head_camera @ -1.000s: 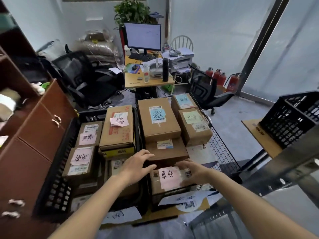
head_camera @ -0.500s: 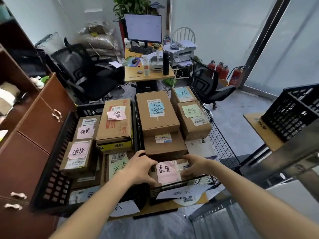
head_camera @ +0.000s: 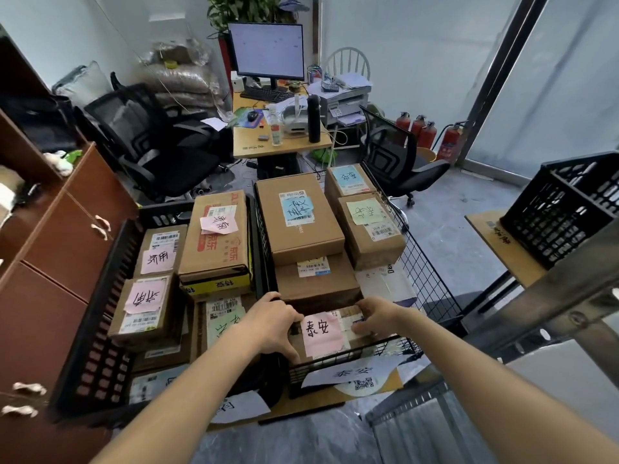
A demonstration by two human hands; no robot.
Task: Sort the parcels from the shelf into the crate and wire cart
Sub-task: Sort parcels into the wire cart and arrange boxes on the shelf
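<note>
Both hands held one parcel, a small carton with a pink note (head_camera: pixel 322 332), at the near end of the wire cart (head_camera: pixel 432 279). The left hand (head_camera: pixel 273 324) curled over its left edge and the right hand (head_camera: pixel 376 318) pinched its right edge, fingers bent onto the top face. A grip on opposite sides probably kept the carton level as it settled into the narrow gap behind the cart's front rail, just below the hands. Directly beyond the grip sat a plain brown box (head_camera: pixel 316 279), partly under a larger box with a blue note (head_camera: pixel 298 217); to the right of that stood a box with a yellow note (head_camera: pixel 370 229) and, farther off, a small box with a blue label (head_camera: pixel 348 180). That made five cartons visible in the cart. Left of the grip, the black crate (head_camera: pixel 100 329) showed three boxes with pink notes on top and at least one more lower layer, whose count could not be told. A second black crate (head_camera: pixel 562 209) stood well off to the right.
</note>
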